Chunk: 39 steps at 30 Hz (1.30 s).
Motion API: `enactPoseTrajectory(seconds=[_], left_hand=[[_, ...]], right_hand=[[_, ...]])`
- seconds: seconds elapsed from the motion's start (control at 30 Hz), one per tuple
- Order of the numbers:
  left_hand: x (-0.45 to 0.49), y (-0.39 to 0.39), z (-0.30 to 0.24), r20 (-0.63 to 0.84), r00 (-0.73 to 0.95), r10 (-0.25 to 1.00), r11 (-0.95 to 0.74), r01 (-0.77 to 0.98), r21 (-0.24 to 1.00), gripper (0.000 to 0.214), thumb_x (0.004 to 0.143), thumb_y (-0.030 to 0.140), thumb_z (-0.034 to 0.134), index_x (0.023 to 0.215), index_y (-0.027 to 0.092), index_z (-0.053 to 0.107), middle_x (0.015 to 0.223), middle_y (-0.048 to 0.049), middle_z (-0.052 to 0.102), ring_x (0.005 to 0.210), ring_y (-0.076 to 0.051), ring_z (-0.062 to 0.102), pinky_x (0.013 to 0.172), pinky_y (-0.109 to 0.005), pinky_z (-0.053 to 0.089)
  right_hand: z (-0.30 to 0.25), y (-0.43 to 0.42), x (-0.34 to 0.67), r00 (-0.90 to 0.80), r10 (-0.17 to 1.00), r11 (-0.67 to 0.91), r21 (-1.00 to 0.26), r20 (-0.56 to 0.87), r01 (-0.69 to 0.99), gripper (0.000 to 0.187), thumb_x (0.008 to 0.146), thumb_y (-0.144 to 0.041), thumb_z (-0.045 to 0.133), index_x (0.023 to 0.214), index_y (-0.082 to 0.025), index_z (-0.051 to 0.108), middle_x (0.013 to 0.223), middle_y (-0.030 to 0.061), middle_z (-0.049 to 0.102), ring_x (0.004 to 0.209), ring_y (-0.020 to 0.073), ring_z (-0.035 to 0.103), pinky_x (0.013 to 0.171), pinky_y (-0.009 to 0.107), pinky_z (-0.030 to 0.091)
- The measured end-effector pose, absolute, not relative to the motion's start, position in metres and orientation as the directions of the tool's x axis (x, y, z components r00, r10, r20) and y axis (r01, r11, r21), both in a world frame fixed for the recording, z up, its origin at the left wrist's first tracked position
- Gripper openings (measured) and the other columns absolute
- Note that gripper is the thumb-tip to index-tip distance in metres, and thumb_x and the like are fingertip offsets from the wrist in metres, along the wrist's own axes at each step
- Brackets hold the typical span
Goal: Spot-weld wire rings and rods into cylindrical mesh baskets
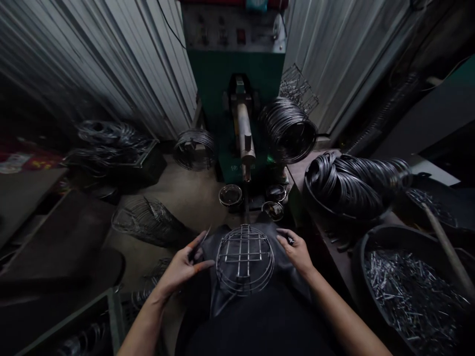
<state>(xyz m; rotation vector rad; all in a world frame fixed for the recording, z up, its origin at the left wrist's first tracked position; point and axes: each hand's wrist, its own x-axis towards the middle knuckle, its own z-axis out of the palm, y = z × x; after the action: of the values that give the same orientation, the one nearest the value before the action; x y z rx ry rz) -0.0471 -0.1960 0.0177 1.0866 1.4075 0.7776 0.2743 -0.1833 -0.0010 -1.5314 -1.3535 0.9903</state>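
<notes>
A round wire rack (245, 259), with several rings and crossing bars, rests over the dark apron (222, 309) on my lap. To its left is my left hand (188, 261), thumb and index finger stretched apart, the thumb tip close to the outer ring. A thin dark sliver shows by that index fingertip; whether it is held cannot be made out. On the rack's other side, my right hand (299, 253) is partly curled, apart from the rings. Small dark, shiny bits show between its thumb and fingers, too small to name. Above the rack stands the welding machine's electrode arm (245, 131).
A green machine body (206, 74) stands ahead. Wire ring coils (287, 126) hang at its right. Small round tins (230, 196) sit below the electrode. Right are a basin of rings (345, 185) and a tub of short wire pieces (411, 291). A wire bundle (144, 220) lies left.
</notes>
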Motion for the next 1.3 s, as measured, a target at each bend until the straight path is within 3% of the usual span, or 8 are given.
enactPoseTrajectory(seconds=[0.13, 0.2, 0.3, 0.5, 0.63, 0.9, 1.1, 1.3], left_hand=[[-0.038, -0.197, 0.017, -0.367, 0.116, 0.923, 0.36, 0.077, 0.93, 0.083, 0.046, 0.029, 0.083, 0.123, 0.024, 0.053, 0.108, -0.0008, 0.062, 0.098, -0.017, 0.058, 0.088, -0.028, 0.046], [-0.033, -0.199, 0.009, -0.34, 0.016, 0.94, 0.34, -0.017, 0.94, 0.079, 0.053, 0.033, 0.08, 0.126, 0.023, 0.051, 0.094, 0.0002, 0.062, 0.078, -0.011, 0.058, 0.07, -0.019, 0.048], [-0.02, -0.202, -0.006, -0.312, -0.114, 0.943, 0.286, -0.196, 0.938, 0.074, 0.066, 0.043, 0.071, 0.131, 0.022, 0.044, 0.082, 0.0035, 0.056, 0.049, -0.002, 0.041, 0.045, -0.014, 0.034], [0.01, -0.212, -0.027, -0.296, -0.135, 0.946, 0.265, -0.209, 0.941, 0.074, 0.07, 0.045, 0.067, 0.134, 0.019, 0.039, 0.081, 0.0017, 0.058, 0.068, -0.009, 0.053, 0.067, -0.02, 0.042], [0.013, -0.218, -0.031, -0.249, -0.168, 0.954, 0.221, -0.167, 0.961, 0.076, 0.07, 0.042, 0.068, 0.136, 0.02, 0.036, 0.072, 0.0059, 0.051, 0.065, -0.008, 0.051, 0.067, -0.02, 0.041], [0.019, -0.23, -0.023, -0.141, -0.213, 0.967, 0.127, -0.079, 0.989, 0.081, 0.069, 0.039, 0.067, 0.138, 0.017, 0.032, 0.068, 0.007, 0.05, 0.067, -0.008, 0.051, 0.078, -0.022, 0.04], [0.015, -0.236, -0.029, -0.184, -0.216, 0.959, 0.177, -0.055, 0.983, 0.074, 0.07, 0.044, 0.066, 0.134, 0.019, 0.039, 0.075, 0.0038, 0.056, 0.066, -0.009, 0.054, 0.067, -0.022, 0.042], [-0.051, -0.197, 0.002, -0.223, -0.574, 0.788, 0.099, -0.24, 0.966, 0.06, 0.055, 0.042, 0.077, 0.107, 0.017, 0.059, 0.048, 0.0113, 0.039, 0.039, -0.003, 0.03, 0.038, -0.016, 0.023]], right_hand=[[-0.004, -0.186, 0.261, -0.054, 0.998, 0.041, -0.89, 0.018, 0.455, 0.031, 0.076, -0.041, 0.058, 0.097, -0.02, 0.067, 0.093, 0.0064, 0.07, 0.085, 0.022, 0.064, 0.077, 0.032, 0.049], [-0.01, -0.19, 0.257, -0.034, 0.999, -0.018, -0.866, -0.04, 0.499, 0.03, 0.077, -0.043, 0.057, 0.094, -0.02, 0.066, 0.083, 0.0045, 0.07, 0.074, 0.0191, 0.063, 0.068, 0.028, 0.048], [-0.014, -0.197, 0.254, 0.015, 0.993, -0.113, -0.87, -0.121, 0.48, 0.032, 0.079, -0.047, 0.053, 0.08, -0.017, 0.065, 0.071, 0.0027, 0.066, 0.063, 0.0162, 0.059, 0.059, 0.025, 0.044], [-0.017, -0.2, 0.243, -0.067, 0.989, -0.107, -0.944, -0.134, 0.312, 0.038, 0.081, -0.05, 0.048, 0.07, -0.016, 0.064, 0.068, 0.0017, 0.063, 0.068, 0.0161, 0.057, 0.064, 0.024, 0.042], [-0.017, -0.193, 0.236, -0.133, 0.979, -0.122, -0.965, -0.156, 0.232, 0.037, 0.079, -0.048, 0.05, 0.067, -0.016, 0.062, 0.063, 0.0002, 0.059, 0.062, 0.0134, 0.053, 0.061, 0.023, 0.041], [-0.009, -0.188, 0.234, -0.111, 0.991, -0.038, -0.963, -0.07, 0.268, 0.031, 0.073, -0.044, 0.057, 0.059, -0.016, 0.057, 0.054, -0.0032, 0.049, 0.055, 0.0106, 0.044, 0.055, 0.022, 0.035], [-0.021, -0.2, 0.241, -0.05, 0.998, -0.02, -0.947, -0.038, 0.32, 0.03, 0.077, -0.043, 0.055, 0.063, -0.017, 0.06, 0.059, -0.0017, 0.055, 0.059, 0.0126, 0.051, 0.059, 0.022, 0.039], [-0.003, -0.195, 0.257, 0.096, 0.993, 0.027, -0.938, 0.064, 0.345, 0.03, 0.08, -0.042, 0.054, 0.07, -0.016, 0.065, 0.067, 0.0036, 0.063, 0.067, 0.0168, 0.059, 0.063, 0.025, 0.045]])
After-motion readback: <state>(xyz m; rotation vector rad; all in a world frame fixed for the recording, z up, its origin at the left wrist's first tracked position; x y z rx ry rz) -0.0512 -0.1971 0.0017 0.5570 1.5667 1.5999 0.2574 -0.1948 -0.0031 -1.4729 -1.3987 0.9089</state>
